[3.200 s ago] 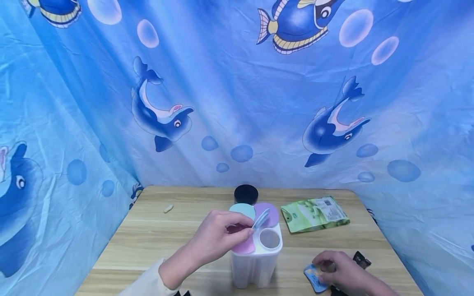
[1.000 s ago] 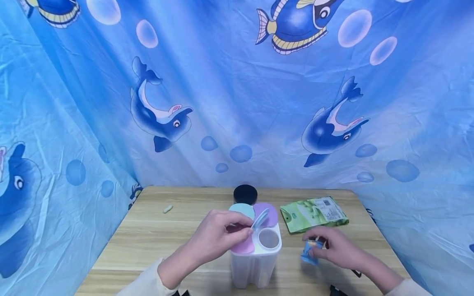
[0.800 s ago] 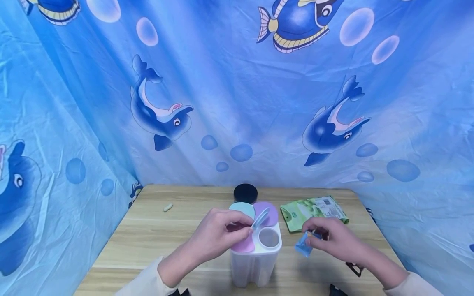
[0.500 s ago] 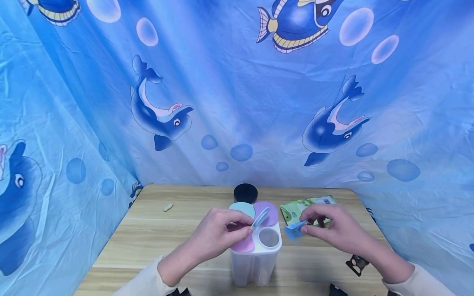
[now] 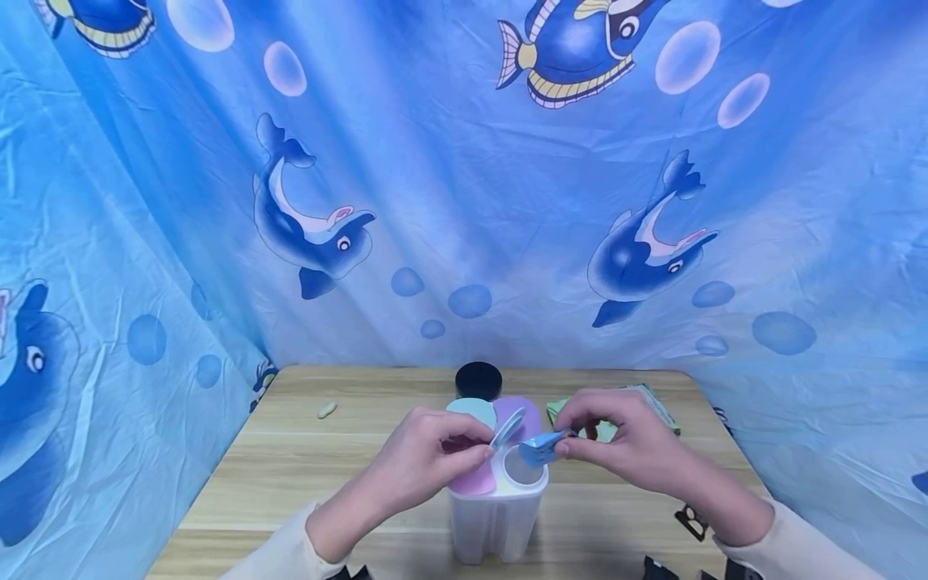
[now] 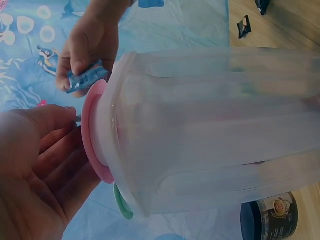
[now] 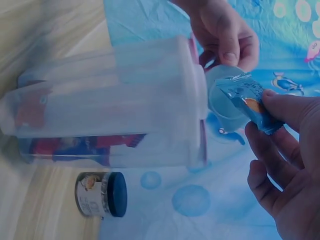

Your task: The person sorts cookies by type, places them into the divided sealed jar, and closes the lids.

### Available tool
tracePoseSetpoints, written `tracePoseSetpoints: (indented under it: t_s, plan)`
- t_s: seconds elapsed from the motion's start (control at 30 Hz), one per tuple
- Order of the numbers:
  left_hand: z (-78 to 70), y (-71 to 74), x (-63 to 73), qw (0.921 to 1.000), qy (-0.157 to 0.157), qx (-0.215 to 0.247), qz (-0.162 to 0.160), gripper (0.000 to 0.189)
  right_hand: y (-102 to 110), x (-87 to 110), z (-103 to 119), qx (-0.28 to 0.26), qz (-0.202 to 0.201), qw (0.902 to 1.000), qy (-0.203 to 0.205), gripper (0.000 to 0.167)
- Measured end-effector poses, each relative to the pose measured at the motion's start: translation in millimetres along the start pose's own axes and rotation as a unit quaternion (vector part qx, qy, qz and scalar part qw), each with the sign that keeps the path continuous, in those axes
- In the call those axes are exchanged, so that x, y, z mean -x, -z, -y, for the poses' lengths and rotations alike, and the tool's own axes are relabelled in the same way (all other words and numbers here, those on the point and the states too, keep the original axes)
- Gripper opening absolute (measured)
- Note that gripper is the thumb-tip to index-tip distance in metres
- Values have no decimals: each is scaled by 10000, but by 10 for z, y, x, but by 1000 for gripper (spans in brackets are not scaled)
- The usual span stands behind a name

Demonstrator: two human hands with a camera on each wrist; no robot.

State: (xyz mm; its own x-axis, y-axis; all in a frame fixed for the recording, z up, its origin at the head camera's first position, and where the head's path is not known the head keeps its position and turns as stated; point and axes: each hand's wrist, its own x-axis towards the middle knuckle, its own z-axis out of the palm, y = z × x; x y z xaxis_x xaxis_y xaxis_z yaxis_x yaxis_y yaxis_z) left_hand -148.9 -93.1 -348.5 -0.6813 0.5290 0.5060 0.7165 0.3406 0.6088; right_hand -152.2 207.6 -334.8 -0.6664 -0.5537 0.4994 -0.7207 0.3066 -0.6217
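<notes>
A translucent storage container with coloured round lids stands upright on the table. My left hand pinches a light blue lid, which is tilted up beside the one uncovered round opening. Between the thumb and fingers of my right hand is a small blue snack packet, hanging right over that opening. A biscuit-like picture shows on the packet's wrapper in the right wrist view. Pink, mint and purple lids cover the other openings. Red and blue packets show through the container's wall.
Behind the container is a jar with a black lid. A green bag lies at the back right, partly hidden by my right hand. Small black wrapped pieces lie at the right front. A small whitish piece rests at the back left.
My right hand has picked up the blue snack packet from the right of the table and carried it left to above the opening. The left hand keeps its pinch on the lid.
</notes>
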Motion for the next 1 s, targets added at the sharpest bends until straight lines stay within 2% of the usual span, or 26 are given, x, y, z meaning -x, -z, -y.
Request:
tracePoseSetpoints:
  t_s: [0.2,0.33,0.57,0.67,0.83,1.0]
  plan:
    - [-2,11,9,9999,82,98,-2,9,-134,-42,-50,64,-122,9993,-333,19]
    - [2,9,12,9999,79,140,0,8,-201,-65,-58,207,-92,9989,-415,17]
    - [29,10,21,9998,-113,136,-45,10,-283,-112,-79,254,-47,9995,180,17]
    - [32,11,22,9998,-103,180,-43,10,-314,-142,-97,189,19,9992,352,14]
    - [28,12,20,9997,-59,234,-19,11,-388,-176,-119,198,361,9978,520,8]
    - [25,5,18,9997,-17,256,-16,11,-458,-184,-111,515,553,9959,499,8]
